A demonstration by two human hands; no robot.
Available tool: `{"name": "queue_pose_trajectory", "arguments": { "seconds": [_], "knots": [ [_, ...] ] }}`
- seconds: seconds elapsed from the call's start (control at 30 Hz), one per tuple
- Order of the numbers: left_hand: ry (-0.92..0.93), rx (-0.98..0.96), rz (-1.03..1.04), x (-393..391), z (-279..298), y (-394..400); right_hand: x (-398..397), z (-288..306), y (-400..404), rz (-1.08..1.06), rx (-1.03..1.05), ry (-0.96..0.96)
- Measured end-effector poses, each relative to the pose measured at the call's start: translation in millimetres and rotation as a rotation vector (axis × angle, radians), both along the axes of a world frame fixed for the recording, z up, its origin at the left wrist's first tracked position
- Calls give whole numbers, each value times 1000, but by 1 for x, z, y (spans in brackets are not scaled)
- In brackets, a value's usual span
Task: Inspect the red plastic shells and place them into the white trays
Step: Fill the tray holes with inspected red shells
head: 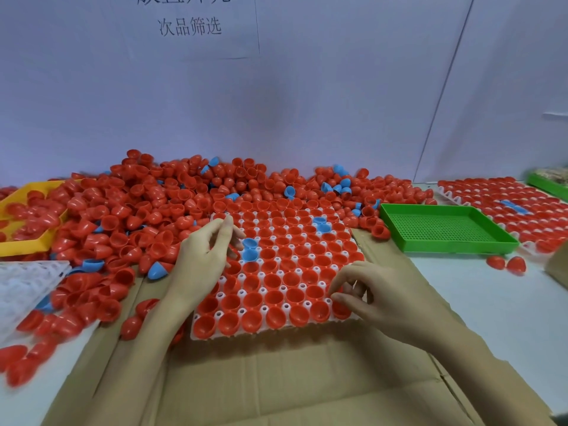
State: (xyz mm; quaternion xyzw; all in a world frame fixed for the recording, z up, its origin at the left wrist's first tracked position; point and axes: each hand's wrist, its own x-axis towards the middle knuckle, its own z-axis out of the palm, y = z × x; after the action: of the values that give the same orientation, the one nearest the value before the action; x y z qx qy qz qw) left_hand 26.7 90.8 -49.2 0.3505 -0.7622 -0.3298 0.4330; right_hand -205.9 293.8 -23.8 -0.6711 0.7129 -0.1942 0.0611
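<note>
I log the white plastic grid tray (246, 293), almost full of red plastic half-shells (278, 298), at centre on the cardboard sheet (276, 379). Left hand (204, 256) rests at its 9 o'clock edge, right hand (373, 292) at 4 o'clock; both have loosely curled fingers and grip nothing I can make out. The loose red shell heap (147, 204) lies from 9 to 12 o'clock, so I judge the left hand nearer.

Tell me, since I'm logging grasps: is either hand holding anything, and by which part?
Neither plainly holds anything. The left hand and right hand rest over the filled white tray, fingers loosely curled.

Shells (278, 273) in tray (196, 336), loose pile (172, 192) behind.
</note>
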Motion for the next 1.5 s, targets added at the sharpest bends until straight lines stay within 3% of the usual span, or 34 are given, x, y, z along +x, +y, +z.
{"name": "queue_pose_trajectory", "arguments": {
  "seconds": [0.13,0.27,0.43,0.7,0.93,1.07,1.3,1.5],
  "knots": [
    [-13,-21,4,1,1,2,-15,0,-11,20,-14,-34],
    [-7,-29,25,3,4,1,-36,6,-47,1,-135,-200],
    [-23,-76,53,4,4,-1,-58,12,-115,-118,-268,-224],
    [-60,-190,71,4,6,1,-62,14,-244,-174,-237,-3],
    [-52,-165,62,6,8,2,-61,0,-306,-288,-24,154],
    [-63,-151,78,8,11,1,-71,3,-313,-317,6,50],
    [-105,-220,94,8,12,2,-75,34,-265,-304,-334,-385],
    [-258,-409,-30,1,6,10,-30,43,-172,-78,-297,-694]
  ]
}}
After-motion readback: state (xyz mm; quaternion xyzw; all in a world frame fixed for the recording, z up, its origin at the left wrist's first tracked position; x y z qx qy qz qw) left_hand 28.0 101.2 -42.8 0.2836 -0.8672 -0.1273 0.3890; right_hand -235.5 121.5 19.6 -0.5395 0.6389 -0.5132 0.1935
